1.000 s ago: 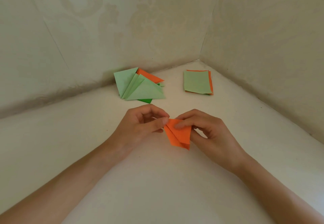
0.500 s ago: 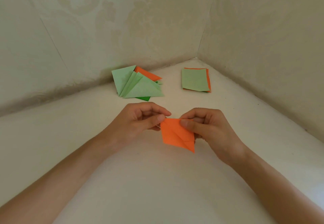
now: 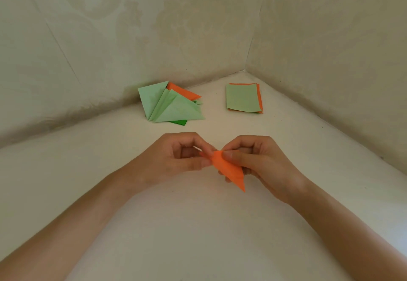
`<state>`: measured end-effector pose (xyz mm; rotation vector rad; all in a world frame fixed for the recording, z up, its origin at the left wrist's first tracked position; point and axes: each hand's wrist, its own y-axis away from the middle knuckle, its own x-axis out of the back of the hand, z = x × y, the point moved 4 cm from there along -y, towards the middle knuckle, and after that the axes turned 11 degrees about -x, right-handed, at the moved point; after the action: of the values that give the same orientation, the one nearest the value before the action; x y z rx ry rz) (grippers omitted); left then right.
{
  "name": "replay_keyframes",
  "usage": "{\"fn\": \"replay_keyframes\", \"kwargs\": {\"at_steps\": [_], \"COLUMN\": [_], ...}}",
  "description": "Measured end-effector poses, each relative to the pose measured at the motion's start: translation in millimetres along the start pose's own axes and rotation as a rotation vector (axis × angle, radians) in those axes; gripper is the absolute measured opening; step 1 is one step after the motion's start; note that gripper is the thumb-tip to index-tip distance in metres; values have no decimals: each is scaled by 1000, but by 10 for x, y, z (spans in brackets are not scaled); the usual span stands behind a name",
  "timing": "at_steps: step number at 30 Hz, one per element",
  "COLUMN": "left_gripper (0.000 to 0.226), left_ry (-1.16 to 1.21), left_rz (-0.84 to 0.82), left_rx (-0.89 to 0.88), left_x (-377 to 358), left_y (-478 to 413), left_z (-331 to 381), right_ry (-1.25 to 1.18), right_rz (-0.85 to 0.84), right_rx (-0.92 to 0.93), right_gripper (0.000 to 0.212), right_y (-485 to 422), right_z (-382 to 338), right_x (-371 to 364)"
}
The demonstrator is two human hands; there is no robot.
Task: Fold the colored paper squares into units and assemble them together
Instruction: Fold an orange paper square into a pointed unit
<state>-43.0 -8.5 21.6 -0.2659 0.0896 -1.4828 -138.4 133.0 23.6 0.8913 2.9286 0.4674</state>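
Orange paper unit, creased, tapering; between both hands

1. Orange unit: folded, narrow, tip pointing down; top pinched between left hand and right hand.
2. Folded units: overlapping pile, pale green over orange and dark green.
3. Squares: flat stack, pale green over orange.

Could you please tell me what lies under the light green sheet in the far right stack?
Orange paper peeks out under the light green sheet along its far and right edges. How many sheets lie beneath is covered.
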Motion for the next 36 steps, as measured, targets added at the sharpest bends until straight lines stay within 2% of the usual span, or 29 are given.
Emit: {"fn": "replay_keyframes", "kwargs": {"at_steps": [2,5,8,10,11,14,16,20,23,29,33,36], "left_gripper": [16,29,18,12,12,10,9,6,11,10,13,17], "left_ry": [-23,-15,-90,-94,-86,-72,-71,-159,-242,-354,-445,-510], "left_rz": [70,98,156,221,247,282,259,173,199,168,174,367], "left_rx": [-4,44,89,104,107,106,106,68,20,-84,-114,-90], "left_x": [-6,-18,14,33,33,16,0,-25,-6,-21,-7,218], "left_y": [-16,-26,-29,-17,-10,12,9,-15,-17,-7,-9,-79], "left_z": [-1,-4,-18,-28,-28,-26,-19,-27,-72,-71,-94,-173], "right_ry": [78,191,185,149,165,219,218,202,173,20,102,225], "right_rz": [16,42,55,43,47,108,127,57,19,-1,75,280], "right_rx": [56,124,128,76,63,75,103,94,45,-26,-42,39], "right_gripper": [18,22,19,35,36,13,5,3,10,7,11,10], "right_y": [18,37,52,46,38,15,1,-7,-34,-37,-73,-162], "right_z": [-22,-37,-61,-46,-30,17,35,33,64,46,55,22], "right_x": [-19,-39,-47,-49,-55,-77,-73,-105,-110,-40,-24,190]}}
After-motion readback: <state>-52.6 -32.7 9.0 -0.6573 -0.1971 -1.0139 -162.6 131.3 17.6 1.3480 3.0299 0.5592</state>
